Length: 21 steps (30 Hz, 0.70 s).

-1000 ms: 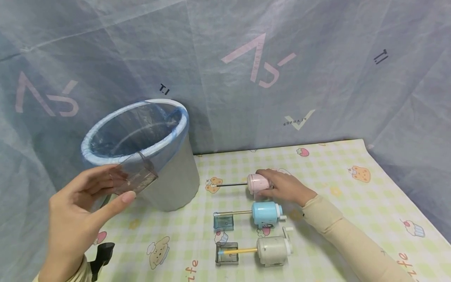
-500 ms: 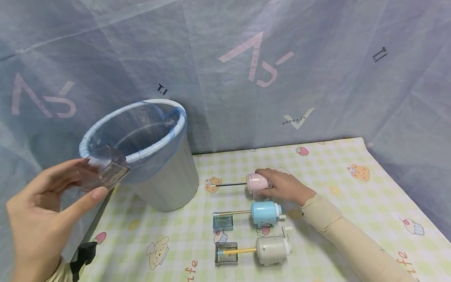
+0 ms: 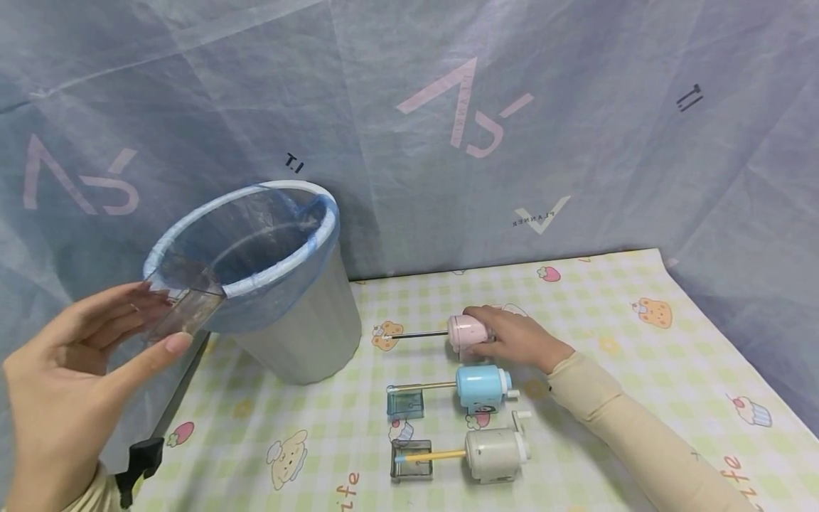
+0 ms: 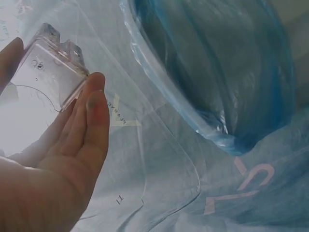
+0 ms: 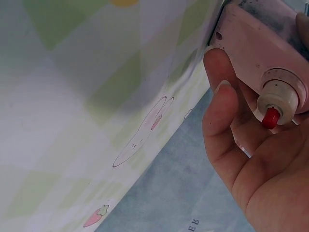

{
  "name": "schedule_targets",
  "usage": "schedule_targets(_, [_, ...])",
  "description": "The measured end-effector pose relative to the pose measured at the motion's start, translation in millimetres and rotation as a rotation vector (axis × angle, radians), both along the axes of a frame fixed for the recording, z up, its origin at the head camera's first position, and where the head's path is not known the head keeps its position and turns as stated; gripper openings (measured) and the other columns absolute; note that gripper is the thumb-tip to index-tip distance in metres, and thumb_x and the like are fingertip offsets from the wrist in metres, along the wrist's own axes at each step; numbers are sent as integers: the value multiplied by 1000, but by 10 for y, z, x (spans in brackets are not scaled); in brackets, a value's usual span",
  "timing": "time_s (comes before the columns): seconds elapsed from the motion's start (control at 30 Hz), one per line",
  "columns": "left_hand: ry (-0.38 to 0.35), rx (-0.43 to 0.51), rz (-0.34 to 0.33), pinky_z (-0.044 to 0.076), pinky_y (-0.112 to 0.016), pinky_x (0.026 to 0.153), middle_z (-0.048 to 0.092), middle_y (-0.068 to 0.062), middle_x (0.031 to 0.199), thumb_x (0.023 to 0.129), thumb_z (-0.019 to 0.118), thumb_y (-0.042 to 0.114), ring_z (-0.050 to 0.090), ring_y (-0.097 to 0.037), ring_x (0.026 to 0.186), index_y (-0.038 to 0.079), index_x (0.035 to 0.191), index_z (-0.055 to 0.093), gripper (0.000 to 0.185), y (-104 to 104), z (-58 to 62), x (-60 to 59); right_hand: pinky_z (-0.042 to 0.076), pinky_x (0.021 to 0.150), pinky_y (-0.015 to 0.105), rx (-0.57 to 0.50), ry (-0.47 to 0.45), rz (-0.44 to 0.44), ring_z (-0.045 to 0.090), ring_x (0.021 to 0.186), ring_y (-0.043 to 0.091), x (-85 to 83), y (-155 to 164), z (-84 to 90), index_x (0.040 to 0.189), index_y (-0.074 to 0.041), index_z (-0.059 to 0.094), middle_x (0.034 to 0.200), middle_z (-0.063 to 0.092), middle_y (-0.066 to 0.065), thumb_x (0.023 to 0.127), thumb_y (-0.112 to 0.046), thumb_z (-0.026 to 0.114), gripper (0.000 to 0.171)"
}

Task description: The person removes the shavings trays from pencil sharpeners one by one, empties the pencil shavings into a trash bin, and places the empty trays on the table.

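Nearest the camera, the left hand [image 3: 70, 384] was raised at the left edge of the head view, its thumb and fingers [image 4: 91, 104] pinching a small clear plastic drawer [image 3: 182, 302] by its sides; the drawer was tilted against the near rim of the bin [image 3: 256, 277], which was lined with a thin blue bag. On the table [image 3: 608, 370], covered with a green-and-yellow checked cloth printed with cartoons, three pencil sharpeners lay in a column. The closest was a grey sharpener [image 3: 495, 455] with a yellow pencil [image 3: 431, 455] running out of its left end over a dark clear drawer [image 3: 411, 460]. Just behind it lay a blue sharpener [image 3: 483, 387], a thin rod leading left from it to a blue-tinted drawer [image 3: 405, 403]. Farther back lay the pink sharpener [image 3: 467, 333], its rod pointing left. The right hand [image 3: 518, 340] rested on the table, its fingers [image 5: 217, 111] curled round the right end of that pink body; the right wrist view showed the thumb against its side and a small red knob on its white end cap. The bin stood at the table's left, well apart from the sharpeners. Behind everything hung a blue-grey fabric backdrop [image 3: 576, 142] with pink and white printed marks.
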<state>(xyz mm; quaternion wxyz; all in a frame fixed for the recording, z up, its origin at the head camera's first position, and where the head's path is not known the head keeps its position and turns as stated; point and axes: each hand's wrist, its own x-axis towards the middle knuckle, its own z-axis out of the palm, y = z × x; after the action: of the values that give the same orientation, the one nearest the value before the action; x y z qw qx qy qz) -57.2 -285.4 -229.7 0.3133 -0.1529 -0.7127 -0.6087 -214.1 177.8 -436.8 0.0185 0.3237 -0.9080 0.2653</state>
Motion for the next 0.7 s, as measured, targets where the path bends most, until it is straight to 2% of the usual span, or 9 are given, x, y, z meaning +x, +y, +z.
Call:
schedule_targets(0.03, [-14, -13, 23, 56, -23, 99, 75, -21, 121, 71, 75, -37, 75, -23, 105, -23, 132, 61, 64, -9, 9, -3, 54, 74, 35, -1, 1, 2, 61, 87, 11, 0, -1, 2, 136, -9, 63, 104, 68, -5, 94, -39, 82, 55])
schedule_targets(0.1, [-8, 11, 17, 56, -22, 99, 74, -22, 123, 71, 75, -37, 76, -22, 105, -22, 132, 61, 64, -33, 9, -21, 54, 74, 35, 2, 1, -2, 60, 88, 11, -1, -3, 0, 136, -10, 63, 103, 67, -6, 94, -39, 82, 54])
schedule_targets(0.17, [-22, 15, 45, 56, -21, 98, 74, -22, 125, 72, 76, -36, 76, -22, 106, -20, 132, 63, 64, -46, 19, -33, 54, 74, 35, 4, 3, -2, 60, 87, 11, -4, -1, -3, 136, -11, 63, 103, 67, -6, 94, -40, 82, 54])
schedule_targets(0.27, [-28, 53, 35, 58, -22, 97, 73, -24, 125, 70, 77, -36, 77, -23, 106, -19, 131, 63, 65, -53, 23, -59, 54, 74, 36, 9, 6, -5, 60, 87, 11, -7, 6, -7, 136, -10, 63, 103, 67, -6, 95, -40, 82, 54])
schedule_targets(0.4, [-8, 18, 27, 59, -24, 95, 75, -24, 120, 67, 77, -38, 77, -23, 103, -22, 129, 63, 66, -39, 15, -86, 54, 75, 37, 9, 2, 0, 61, 88, 11, -9, 9, -9, 138, -9, 62, 106, 68, -5, 95, -38, 82, 55])
schedule_targets(0.47, [-11, -87, 104, 59, -22, 94, 77, -19, 119, 68, 79, -35, 77, -20, 102, -18, 129, 65, 65, -22, 17, -90, 54, 76, 37, 9, -2, 2, 61, 89, 12, -9, 8, -9, 139, -9, 62, 107, 68, -5, 95, -38, 81, 56])
schedule_targets(0.6, [-53, -293, 313, 57, -17, 91, 78, -8, 118, 72, 87, -23, 75, -15, 102, -6, 130, 72, 63, 11, 41, -96, 54, 75, 36, 11, -5, 0, 61, 88, 11, -7, 3, -7, 139, -9, 61, 106, 68, -5, 95, -38, 81, 56])
schedule_targets(0.63, [-56, -327, 351, 56, -16, 90, 79, -5, 118, 72, 89, -20, 74, -14, 102, -3, 130, 73, 62, 11, 44, -100, 54, 75, 36, 10, -6, -1, 61, 88, 11, -5, 3, -7, 139, -9, 62, 106, 68, -5, 95, -38, 82, 56])
schedule_targets(0.7, [-55, -337, 376, 53, -16, 89, 79, -2, 116, 72, 90, -18, 73, -13, 103, -2, 130, 74, 62, 6, 57, -108, 54, 75, 36, 8, -6, -1, 61, 88, 12, -3, 3, -5, 139, -9, 62, 105, 67, -5, 95, -37, 82, 56])
